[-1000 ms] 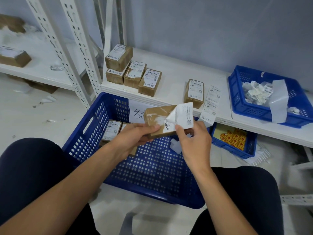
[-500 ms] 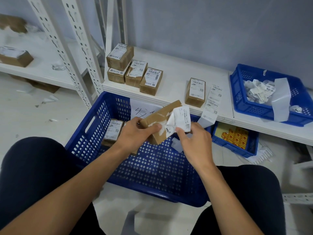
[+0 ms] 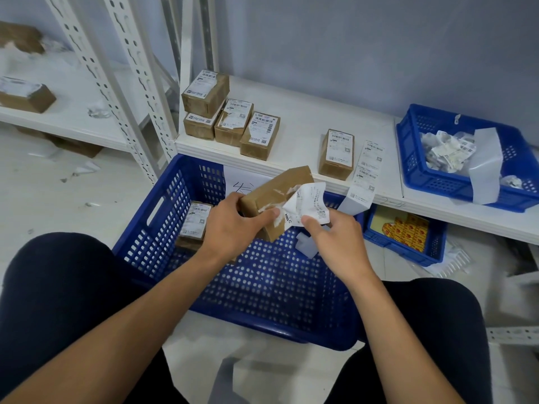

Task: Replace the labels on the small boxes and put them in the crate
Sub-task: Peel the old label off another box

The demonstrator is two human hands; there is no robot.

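Gripping the small box (image 3: 271, 193) by its sides, the left hand (image 3: 233, 228) is holding it tilted in the air just above the blue crate (image 3: 137, 246). The right hand (image 3: 335, 240) is pinching the old label (image 3: 309, 204), which is crumpling and clinging to the box only near the lower corner, with white torn bits on the cardboard. The box is looking light and stiff, so a side grip is probably enough. The label is thin paper that likely tears easily, so it is better pinched close to the glued edge.

Both my bare forearms reach forward; my left hand (image 3: 233, 225) grips the box (image 3: 271, 191), my right hand (image 3: 335, 237) pinches its label (image 3: 310, 204).
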